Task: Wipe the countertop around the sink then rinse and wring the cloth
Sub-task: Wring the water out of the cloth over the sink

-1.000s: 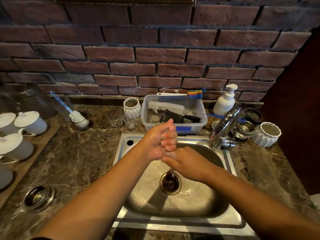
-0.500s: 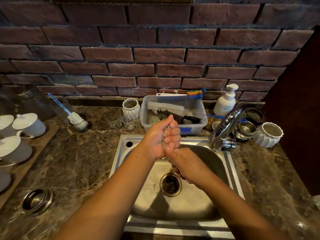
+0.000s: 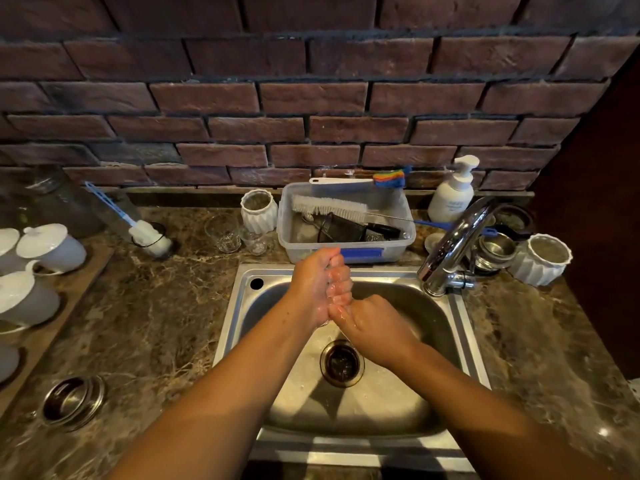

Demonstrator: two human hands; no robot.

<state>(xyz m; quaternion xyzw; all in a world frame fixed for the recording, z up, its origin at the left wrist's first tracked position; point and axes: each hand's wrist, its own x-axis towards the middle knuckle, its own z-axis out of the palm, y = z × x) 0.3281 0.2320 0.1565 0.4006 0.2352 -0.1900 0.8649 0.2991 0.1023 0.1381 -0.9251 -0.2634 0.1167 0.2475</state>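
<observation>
Over the sink [image 3: 239, 327] basin, we clench our left hand [image 3: 317, 285] and right hand [image 3: 372, 329] together; their fingers [image 3: 341, 289] seem to grasp the cloth, which is hidden inside. Twisting too high could spray the counter [image 3: 149, 313]. The faucet [image 3: 453, 247] crowds the sink's right rim, the plastic tub [image 3: 346, 220] its back.

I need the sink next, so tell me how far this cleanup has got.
Wiping looks finished: the marble countertop shows no cloth on it. In hand is the wringing: the left hand and right hand are clenched together, wet, over the sink, with the cloth almost hidden inside the grip. The tap shows no running water. Left: finishing the wring.
</observation>
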